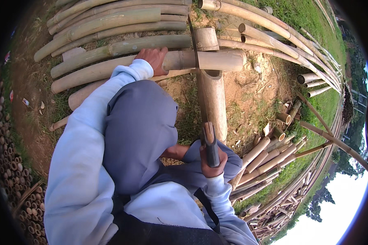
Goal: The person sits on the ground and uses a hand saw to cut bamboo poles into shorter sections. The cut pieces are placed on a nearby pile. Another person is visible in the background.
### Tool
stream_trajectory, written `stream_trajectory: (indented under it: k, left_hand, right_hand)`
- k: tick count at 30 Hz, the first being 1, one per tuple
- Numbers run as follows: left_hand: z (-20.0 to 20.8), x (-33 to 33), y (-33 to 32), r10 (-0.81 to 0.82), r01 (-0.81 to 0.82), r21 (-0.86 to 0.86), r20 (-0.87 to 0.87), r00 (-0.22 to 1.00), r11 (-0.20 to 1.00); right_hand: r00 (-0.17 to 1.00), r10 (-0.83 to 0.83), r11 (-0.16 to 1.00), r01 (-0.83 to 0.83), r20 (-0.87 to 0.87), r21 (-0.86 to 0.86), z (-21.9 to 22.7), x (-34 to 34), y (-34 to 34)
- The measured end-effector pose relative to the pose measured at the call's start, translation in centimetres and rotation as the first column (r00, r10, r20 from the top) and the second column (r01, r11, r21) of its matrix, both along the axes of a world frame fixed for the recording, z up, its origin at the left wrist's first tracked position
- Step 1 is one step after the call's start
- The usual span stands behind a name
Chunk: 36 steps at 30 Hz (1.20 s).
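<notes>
My right hand (215,161) is closed round the dark handle of a hand saw (210,147), low in front of me. The long thin saw blade (201,96) points away from me and crosses a bamboo pole (221,61); how deep it sits in the pole I cannot tell. To the left of the blade, my left hand (152,59) grips the same pole, its fingers curled over the top. The pole's right end lies across a thick bamboo piece (215,108) with an open hollow at its upper part. A short bamboo stub (206,38) shows just beyond the pole.
Several bamboo poles (122,47) lie side by side at the far left. Longer poles (274,41) spread across the grass at the far right. Cut bamboo pieces (265,161) are heaped at my right, and stacked bamboo ends (24,200) stand at the lower left. My bent knee (141,130) rises between my arms.
</notes>
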<state>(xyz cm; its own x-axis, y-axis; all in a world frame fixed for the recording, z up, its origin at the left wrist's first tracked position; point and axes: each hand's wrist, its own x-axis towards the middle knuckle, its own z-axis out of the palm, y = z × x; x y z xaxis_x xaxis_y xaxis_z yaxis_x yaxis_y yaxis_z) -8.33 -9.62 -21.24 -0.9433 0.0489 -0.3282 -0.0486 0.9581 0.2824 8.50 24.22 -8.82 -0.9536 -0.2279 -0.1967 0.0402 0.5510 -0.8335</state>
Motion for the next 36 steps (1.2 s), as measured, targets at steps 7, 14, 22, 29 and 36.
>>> stream_trajectory:
  k: [7, 14, 22, 29, 36]
  left_hand:
    - [0.6, -0.6, 0.0, 0.017, -0.018, 0.017, 0.063, 0.998, 1.000]
    - [0.0, 0.3, -0.6, 0.010, -0.009, 0.024, -0.054, 0.998, 1.000]
    - [0.6, -0.3, 0.0, -0.027, 0.027, 0.013, 0.024, 0.999, 1.000]
    - [-0.1, -0.3, -0.9, 0.004, -0.004, -0.001, -0.002, 1.000, 1.000]
    - [0.3, -1.4, 0.1, -0.029, 0.029, 0.018, -0.016, 0.999, 0.999]
  right_hand:
    - [0.995, -0.087, 0.993, 0.090, 0.040, -0.077, -2.8, -2.2, -3.3]
    - [0.997, 0.064, 0.956, -0.052, -0.034, 0.289, 4.4, 7.9, 3.6]
    - [0.999, -0.040, 0.987, 0.042, 0.018, -0.156, -4.3, -7.1, -4.7]
    - [1.000, -0.018, 0.957, 0.020, -0.011, 0.288, 4.0, 10.5, 4.1]
    - [0.994, -0.081, 0.996, 0.078, -0.079, -0.047, -6.0, -5.8, -3.9]
